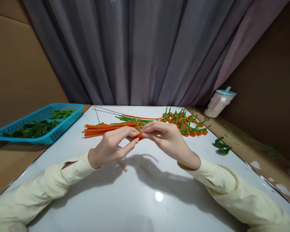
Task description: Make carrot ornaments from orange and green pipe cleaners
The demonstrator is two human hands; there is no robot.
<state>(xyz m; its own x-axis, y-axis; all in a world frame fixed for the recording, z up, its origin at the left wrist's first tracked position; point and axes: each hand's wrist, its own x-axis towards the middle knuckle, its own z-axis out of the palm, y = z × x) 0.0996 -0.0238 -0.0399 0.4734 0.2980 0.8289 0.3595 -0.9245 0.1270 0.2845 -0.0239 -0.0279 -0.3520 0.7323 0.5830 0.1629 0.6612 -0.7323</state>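
Between my two hands, above the white tabletop (145, 199), is a small orange pipe-cleaner piece (140, 136) with a green pipe-cleaner stem (136, 124) sticking up. My left hand (116, 141) pinches it from the left, and my right hand (164, 137) pinches its right side. My fingers cover much of the orange part. Behind my left hand lies a bundle of orange pipe cleaners (96, 129). Green pipe cleaners (125, 119) lie just beyond. Several orange pieces with green stems (183, 122) stand grouped behind my right hand. A thin wooden stick (122, 166) lies below my left hand.
A blue plastic basket (52, 139) with curled green pipe-cleaner pieces (31, 129) stands at the left. Dark green curls (222, 146) lie near the right edge. A lidded cup (218, 103) stands at the back right. Grey curtains (145, 51) hang behind the table.
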